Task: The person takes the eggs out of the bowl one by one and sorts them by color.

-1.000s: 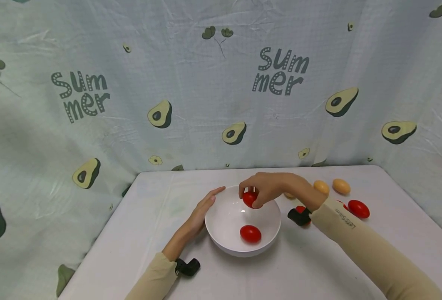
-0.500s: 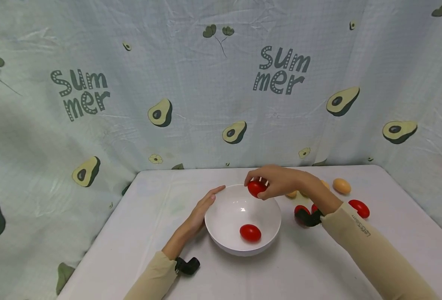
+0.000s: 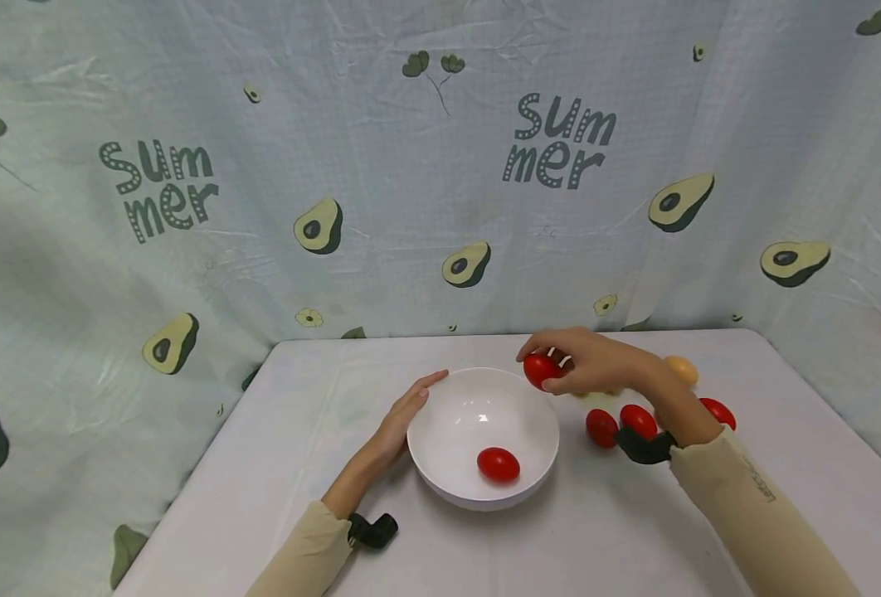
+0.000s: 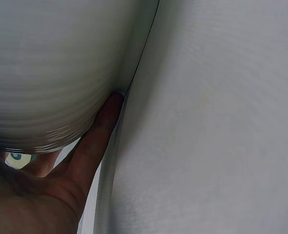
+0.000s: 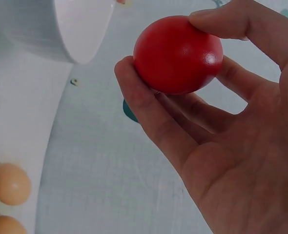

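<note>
My left hand (image 3: 397, 424) lies against the left side of a white bowl (image 3: 440, 439), fingers extended along its outer wall. In the left wrist view the fingers (image 4: 92, 146) touch the underside curve of that bowl. My right hand (image 3: 605, 361) pinches a shiny red egg (image 3: 541, 371) between thumb and fingertips, just beyond the bowl's right rim. The right wrist view shows this egg (image 5: 178, 56) held up, with the bowl at the upper left. Another red egg (image 3: 498, 465) rests inside the bowl, toward the near side.
To the right of the bowl lie red eggs (image 3: 601, 428), partly behind the right wrist. Tan-orange eggs (image 3: 682, 371) sit farther back, some hidden by the right hand. A printed curtain (image 3: 381, 166) hangs behind the white table (image 3: 321, 414).
My right hand has carried the red egg from over the bowl's interior to the right, past its rim. The left hand and the bowl have stayed put.
</note>
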Available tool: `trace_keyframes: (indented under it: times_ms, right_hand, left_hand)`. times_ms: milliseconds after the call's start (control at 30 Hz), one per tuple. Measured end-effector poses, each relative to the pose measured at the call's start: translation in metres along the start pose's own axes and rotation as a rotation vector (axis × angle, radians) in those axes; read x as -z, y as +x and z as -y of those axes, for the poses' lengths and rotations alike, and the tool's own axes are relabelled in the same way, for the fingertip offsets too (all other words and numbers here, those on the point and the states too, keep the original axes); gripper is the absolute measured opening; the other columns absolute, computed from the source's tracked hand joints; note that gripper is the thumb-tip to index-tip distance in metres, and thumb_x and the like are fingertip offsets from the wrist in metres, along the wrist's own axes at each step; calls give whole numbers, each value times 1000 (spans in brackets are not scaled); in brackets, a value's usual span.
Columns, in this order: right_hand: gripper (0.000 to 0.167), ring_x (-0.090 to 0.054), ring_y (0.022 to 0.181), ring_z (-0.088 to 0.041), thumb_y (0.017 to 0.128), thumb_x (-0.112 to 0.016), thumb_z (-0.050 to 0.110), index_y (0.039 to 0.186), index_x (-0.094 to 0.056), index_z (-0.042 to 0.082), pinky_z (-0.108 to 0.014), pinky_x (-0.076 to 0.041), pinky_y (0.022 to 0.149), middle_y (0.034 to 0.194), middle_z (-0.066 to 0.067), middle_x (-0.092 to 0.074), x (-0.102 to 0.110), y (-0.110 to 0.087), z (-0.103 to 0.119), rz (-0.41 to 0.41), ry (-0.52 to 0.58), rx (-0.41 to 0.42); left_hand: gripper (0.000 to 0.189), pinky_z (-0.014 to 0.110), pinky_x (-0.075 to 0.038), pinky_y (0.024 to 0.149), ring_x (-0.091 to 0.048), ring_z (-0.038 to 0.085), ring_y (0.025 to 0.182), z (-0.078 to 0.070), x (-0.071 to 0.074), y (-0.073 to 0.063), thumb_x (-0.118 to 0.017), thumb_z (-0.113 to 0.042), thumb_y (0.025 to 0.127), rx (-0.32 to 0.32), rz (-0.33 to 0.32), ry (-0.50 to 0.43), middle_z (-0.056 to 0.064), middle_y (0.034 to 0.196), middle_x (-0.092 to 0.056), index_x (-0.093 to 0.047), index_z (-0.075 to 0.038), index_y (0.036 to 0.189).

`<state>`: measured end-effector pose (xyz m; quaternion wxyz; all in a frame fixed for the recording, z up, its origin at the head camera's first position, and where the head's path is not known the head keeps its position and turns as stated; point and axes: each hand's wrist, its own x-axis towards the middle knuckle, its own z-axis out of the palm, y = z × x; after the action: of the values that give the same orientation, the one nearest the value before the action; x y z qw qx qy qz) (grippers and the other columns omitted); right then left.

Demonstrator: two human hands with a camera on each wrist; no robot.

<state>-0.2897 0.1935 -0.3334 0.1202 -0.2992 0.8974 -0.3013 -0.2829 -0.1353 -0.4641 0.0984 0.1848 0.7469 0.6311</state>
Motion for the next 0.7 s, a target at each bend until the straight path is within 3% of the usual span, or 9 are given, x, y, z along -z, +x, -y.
trace_keyframes:
  times_ms: [333, 700]
  right_hand:
    - [49, -61, 121, -29, 89, -76, 19, 136, -60, 18, -40, -62, 93, 133, -7, -64, 3, -25, -18, -68, -17, 1]
    - [51, -60, 122, -28, 87, -78, 20, 135, -61, 16, -41, -63, 92, 133, -7, -64, 1, -49, -36, -121, 1, -9]
  left_hand:
    - [50, 50, -23, 130, -29, 25, 158, 0, 0, -1, -24, -31, 114, 17, -7, 3, 0, 170, -31, -37, -22, 161]
    - [51, 53, -22, 130, -26, 29, 159, 0, -2, -1, -24, -30, 113, -8, -11, 19, 5, 171, -30, -35, -17, 161]
